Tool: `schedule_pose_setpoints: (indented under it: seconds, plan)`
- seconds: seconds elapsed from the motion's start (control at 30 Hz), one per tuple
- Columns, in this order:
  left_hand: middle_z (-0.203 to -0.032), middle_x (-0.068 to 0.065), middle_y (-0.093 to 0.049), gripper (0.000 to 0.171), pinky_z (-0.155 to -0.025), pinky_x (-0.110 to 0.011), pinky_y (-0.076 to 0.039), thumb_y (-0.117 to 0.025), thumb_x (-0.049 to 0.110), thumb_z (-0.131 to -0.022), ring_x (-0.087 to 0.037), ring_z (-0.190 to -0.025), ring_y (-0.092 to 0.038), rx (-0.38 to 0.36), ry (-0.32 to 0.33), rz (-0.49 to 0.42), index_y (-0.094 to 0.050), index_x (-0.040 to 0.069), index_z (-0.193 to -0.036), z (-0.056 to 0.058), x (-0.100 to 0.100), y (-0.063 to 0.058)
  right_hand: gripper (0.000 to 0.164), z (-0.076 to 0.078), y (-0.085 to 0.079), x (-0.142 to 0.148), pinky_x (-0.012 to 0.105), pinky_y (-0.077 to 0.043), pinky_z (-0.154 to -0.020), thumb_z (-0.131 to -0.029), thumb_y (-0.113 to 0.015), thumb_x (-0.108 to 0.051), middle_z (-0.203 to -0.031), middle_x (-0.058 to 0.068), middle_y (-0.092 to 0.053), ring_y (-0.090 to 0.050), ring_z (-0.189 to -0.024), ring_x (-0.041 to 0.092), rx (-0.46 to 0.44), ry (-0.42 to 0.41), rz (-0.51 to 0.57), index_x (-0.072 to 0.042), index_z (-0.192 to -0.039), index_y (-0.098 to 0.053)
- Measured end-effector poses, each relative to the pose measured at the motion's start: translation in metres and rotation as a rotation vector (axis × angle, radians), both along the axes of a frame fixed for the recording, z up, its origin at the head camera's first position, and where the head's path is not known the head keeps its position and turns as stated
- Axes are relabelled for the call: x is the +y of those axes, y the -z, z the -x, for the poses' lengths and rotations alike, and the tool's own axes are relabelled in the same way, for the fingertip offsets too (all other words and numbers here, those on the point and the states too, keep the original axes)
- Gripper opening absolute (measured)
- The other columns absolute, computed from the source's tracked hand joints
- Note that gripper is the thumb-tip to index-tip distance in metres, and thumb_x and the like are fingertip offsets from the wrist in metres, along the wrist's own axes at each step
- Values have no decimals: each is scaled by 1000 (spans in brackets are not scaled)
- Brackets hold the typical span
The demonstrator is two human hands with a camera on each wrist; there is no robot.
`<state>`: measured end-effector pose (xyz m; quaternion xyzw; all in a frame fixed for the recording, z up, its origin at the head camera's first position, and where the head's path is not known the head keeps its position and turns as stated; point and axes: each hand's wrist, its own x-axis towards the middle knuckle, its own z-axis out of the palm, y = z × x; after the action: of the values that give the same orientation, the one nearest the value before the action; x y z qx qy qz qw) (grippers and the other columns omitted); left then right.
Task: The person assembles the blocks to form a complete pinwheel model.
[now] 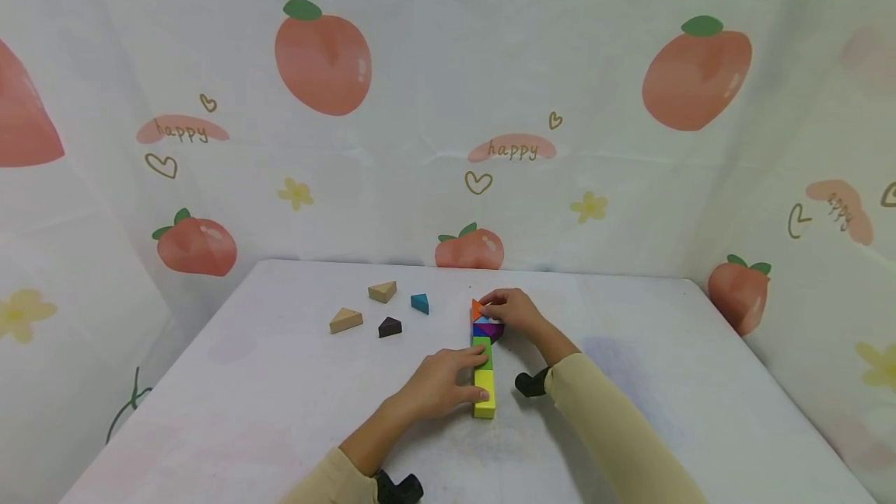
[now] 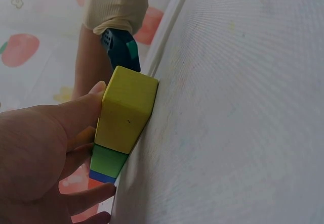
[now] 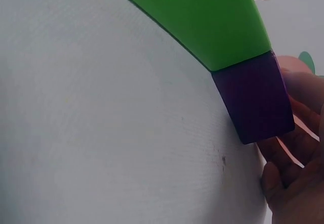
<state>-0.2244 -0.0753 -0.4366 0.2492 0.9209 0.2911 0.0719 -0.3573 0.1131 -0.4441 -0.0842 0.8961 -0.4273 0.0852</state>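
Observation:
A row of coloured wooden blocks runs away from me in the head view. At its near end are a yellow block (image 1: 484,409) and a green block (image 1: 483,360). My left hand (image 1: 435,386) lies along their left side, its thumb on the yellow block and a finger over the green one. Farther up come a blue block (image 1: 479,330) and a purple block (image 1: 494,329), then a small light-blue piece (image 1: 483,320). My right hand (image 1: 516,309) pinches an orange triangular block (image 1: 476,306) at the far end. In the right wrist view its curled fingers (image 3: 299,138) show behind the purple block.
Left of the row lie two natural-wood triangular blocks (image 1: 346,320), a dark block (image 1: 390,327) and a teal block (image 1: 420,302). The white table (image 1: 280,411) ends at a back edge before a peach-printed curtain (image 1: 392,177). Black straps (image 1: 532,383) show at both sleeves.

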Motion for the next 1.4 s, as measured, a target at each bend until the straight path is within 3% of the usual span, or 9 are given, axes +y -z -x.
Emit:
schedule_pose_setpoints:
  seconds: [0.27,0.57,0.73,0.9,1.17,1.4]
  plan:
    - [-147,6,-46,62,-104,-49,-38,-71,45,-86,-23,-133,-44,10,9,-2,-54,21,-141,0,1,1,23,-1,0,2,35,-53,-84,-91,-68,-24,-107,3,-68,-59,-96,22,10,1,14,-12,-110,-72]
    - [-147,7,-45,63,-104,-48,-39,-72,45,-85,-22,-133,-43,-2,8,9,-53,23,-142,1,2,1,22,-7,-1,10,41,-49,-90,-95,-65,-26,-108,3,-68,-58,-98,23,43,97,122,-12,-110,-72]
    - [-147,8,-45,64,-105,-49,-38,-72,45,-85,-23,-133,-43,10,6,16,-53,23,-142,2,2,2,26,-19,-9,16,46,-45,-97,-95,-63,-24,-112,7,-68,-57,-106,26,88,117,237,-6,-113,-70]
    - [-148,8,-45,64,-105,-47,-38,-72,45,-85,-22,-134,-43,-1,0,9,-53,23,-142,1,2,1,29,-31,-17,24,44,-47,-95,-96,-63,-25,-108,7,-68,-58,-103,26,120,138,293,-4,-114,-69]
    - [-147,5,-46,64,-105,-48,-38,-72,44,-85,-23,-135,-42,-32,-12,-17,-53,22,-142,0,1,-2,28,-58,-23,31,41,-50,-89,-95,-64,-24,-105,8,-68,-58,-102,32,93,164,289,-3,-113,-68]
    - [-146,4,-47,64,-105,-48,-39,-73,44,-85,-23,-135,-41,-46,-19,-23,-53,24,-142,1,1,-1,20,-83,-20,28,40,-51,-87,-93,-66,-20,-102,4,-69,-57,-96,27,16,167,246,-7,-107,-71]
